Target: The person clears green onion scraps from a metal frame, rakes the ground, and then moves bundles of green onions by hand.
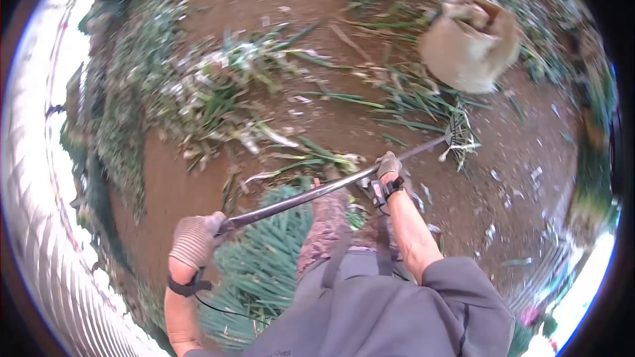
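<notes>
Both my gloved hands grip the dark shaft of a long-handled rake, which slants across in front of my body. My left hand is closed round its near end at the lower left. Farther along the shaft, my right hand is closed too. The rake's head, blurred, rests on or just above the soil with green stalks and pale scraps about its tines. Loose green onion stalks lie just beyond it.
A heap of leaves and whitish peelings lies ahead to the left. Dense green onion stalks are beside my legs. A tan, rounded, sack-like thing stands at the upper right. Greenery lines both sides of the brown soil.
</notes>
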A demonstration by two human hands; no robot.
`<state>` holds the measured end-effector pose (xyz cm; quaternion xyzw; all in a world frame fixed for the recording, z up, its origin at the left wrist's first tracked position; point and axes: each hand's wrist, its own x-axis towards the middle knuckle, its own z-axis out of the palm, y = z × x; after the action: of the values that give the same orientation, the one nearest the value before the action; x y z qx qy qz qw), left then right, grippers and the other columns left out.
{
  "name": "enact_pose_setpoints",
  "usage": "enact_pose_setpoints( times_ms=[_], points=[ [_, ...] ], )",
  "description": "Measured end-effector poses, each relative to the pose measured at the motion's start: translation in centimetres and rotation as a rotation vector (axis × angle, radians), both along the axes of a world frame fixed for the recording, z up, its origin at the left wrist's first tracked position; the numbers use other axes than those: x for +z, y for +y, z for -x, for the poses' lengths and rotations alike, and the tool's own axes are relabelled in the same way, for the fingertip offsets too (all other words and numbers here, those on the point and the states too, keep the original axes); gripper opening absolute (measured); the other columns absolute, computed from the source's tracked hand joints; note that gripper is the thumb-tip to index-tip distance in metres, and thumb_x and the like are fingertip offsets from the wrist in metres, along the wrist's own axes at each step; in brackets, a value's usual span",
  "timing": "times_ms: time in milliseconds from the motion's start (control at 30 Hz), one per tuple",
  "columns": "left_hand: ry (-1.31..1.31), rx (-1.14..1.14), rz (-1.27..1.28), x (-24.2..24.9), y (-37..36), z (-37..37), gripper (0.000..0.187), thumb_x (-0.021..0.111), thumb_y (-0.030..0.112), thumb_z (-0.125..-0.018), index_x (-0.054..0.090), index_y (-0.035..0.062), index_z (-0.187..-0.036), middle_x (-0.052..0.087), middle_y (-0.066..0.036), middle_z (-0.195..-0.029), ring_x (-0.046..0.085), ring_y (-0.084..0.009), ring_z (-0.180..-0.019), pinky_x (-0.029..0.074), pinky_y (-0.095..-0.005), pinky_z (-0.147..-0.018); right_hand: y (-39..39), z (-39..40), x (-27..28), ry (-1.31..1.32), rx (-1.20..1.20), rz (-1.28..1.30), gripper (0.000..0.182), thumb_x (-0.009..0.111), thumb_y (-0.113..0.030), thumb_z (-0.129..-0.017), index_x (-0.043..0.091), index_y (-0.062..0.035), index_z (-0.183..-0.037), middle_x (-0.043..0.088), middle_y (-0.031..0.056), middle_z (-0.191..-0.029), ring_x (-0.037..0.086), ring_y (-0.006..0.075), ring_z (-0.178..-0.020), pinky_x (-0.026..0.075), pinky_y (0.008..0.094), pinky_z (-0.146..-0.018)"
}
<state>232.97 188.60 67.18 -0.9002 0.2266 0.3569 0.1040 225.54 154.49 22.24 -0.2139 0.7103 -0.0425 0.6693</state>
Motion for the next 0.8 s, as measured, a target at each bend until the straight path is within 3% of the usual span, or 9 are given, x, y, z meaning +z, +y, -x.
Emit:
enact_pose_setpoints(
  times_ms=[33,67,133,267,300,367,467,633,800],
  points=[
    [-0.043,0.048,-0.091,2.4,3.5,-0.2,0.018,0.070,0.019,-0.075,0.061,0.0110,-0.089,0.065,-0.014,-0.073,0.064,-0.0358,-0.069,0.049,-0.0457,-0.062,6.1,-0.2,-7.4,-0.110,0.016,-0.051,0.024,0.056,-0.027,-0.089,0.053,-0.0144,-0.069,0.056,0.0049,-0.059,0.054,0.0209,-0.052,0.039,0.0408,-0.046],
    [-0.084,0.088,-0.169,4.8,6.8,-0.1,0.018,0.070,0.018,-0.074,0.061,0.0111,-0.088,0.065,-0.014,-0.073,0.064,-0.0356,-0.071,0.049,-0.0449,-0.063,10.1,-1.3,-8.6,-0.840,0.133,-0.498,0.014,0.057,-0.027,-0.089,0.064,-0.0183,-0.082,0.064,0.0014,-0.076,0.060,0.0206,-0.071,0.044,0.0371,-0.060],
    [-0.225,0.262,-0.267,10.6,11.8,0.6,0.012,0.067,0.016,-0.073,0.061,0.0110,-0.083,0.063,-0.014,-0.072,0.063,-0.0356,-0.068,0.048,-0.0462,-0.063,21.0,-5.2,-2.4,-0.882,0.063,-0.677,0.034,0.050,-0.032,-0.093,0.044,-0.0167,-0.063,0.042,-0.0035,-0.054,0.035,0.0185,-0.043,0.026,0.0381,-0.041],
    [-0.440,0.527,-0.273,19.6,18.3,3.9,0.015,0.068,0.011,-0.068,0.061,0.0073,-0.080,0.063,-0.016,-0.072,0.062,-0.0377,-0.069,0.046,-0.0455,-0.063,37.2,-16.5,12.7,-0.365,0.272,-0.311,0.008,0.062,-0.017,-0.086,0.062,-0.0155,-0.078,0.053,-0.0021,-0.062,0.056,0.0159,-0.056,0.039,0.0357,-0.041],
    [-0.460,0.498,-0.407,21.0,18.3,4.7,0.013,0.067,0.010,-0.070,0.059,0.0066,-0.080,0.062,-0.018,-0.071,0.061,-0.0386,-0.068,0.045,-0.0454,-0.062,40.7,-17.4,7.5,-0.886,0.570,-0.346,0.017,0.058,-0.018,-0.090,0.051,-0.0158,-0.075,0.054,0.0010,-0.065,0.060,0.0185,-0.058,0.047,0.0308,-0.050],
    [-0.525,0.592,-0.404,24.6,19.1,7.6,0.012,0.066,0.009,-0.072,0.056,0.0047,-0.076,0.056,-0.018,-0.063,0.058,-0.0384,-0.062,0.042,-0.0464,-0.058,41.1,-19.7,22.2,-0.669,0.547,-0.491,0.018,0.059,-0.020,-0.090,0.051,-0.0124,-0.076,0.058,0.0037,-0.065,0.064,0.0216,-0.058,0.052,0.0331,-0.050],
    [-0.585,0.591,-0.518,28.0,23.2,12.0,0.017,0.065,0.002,-0.058,0.056,0.0024,-0.073,0.054,-0.017,-0.060,0.055,-0.0339,-0.056,0.041,-0.0404,-0.054,45.4,-18.9,25.2,-0.620,0.609,-0.567,0.021,0.061,-0.024,-0.090,0.052,-0.0082,-0.080,0.059,0.0054,-0.064,0.062,0.0229,-0.050,0.054,0.0350,-0.047],
    [-0.514,0.505,-0.459,20.9,32.7,10.5,0.017,0.068,0.018,-0.071,0.060,0.0040,-0.069,0.060,-0.017,-0.065,0.060,-0.0363,-0.061,0.045,-0.0446,-0.056,43.0,-11.5,21.0,-0.535,0.482,-0.571,0.021,0.064,-0.019,-0.090,0.048,-0.0055,-0.091,0.056,0.0072,-0.076,0.065,0.0284,-0.061,0.060,0.0439,-0.060],
    [-0.324,0.161,-0.218,8.3,29.4,-0.5,0.024,0.070,0.032,-0.076,0.059,0.0116,-0.069,0.062,-0.011,-0.068,0.062,-0.0330,-0.064,0.046,-0.0447,-0.057,30.7,-3.8,6.1,-0.366,0.386,-0.198,0.013,0.062,-0.015,-0.089,0.052,-0.0145,-0.081,0.053,0.0001,-0.072,0.053,0.0164,-0.060,0.049,0.0353,-0.056]
  ],
)
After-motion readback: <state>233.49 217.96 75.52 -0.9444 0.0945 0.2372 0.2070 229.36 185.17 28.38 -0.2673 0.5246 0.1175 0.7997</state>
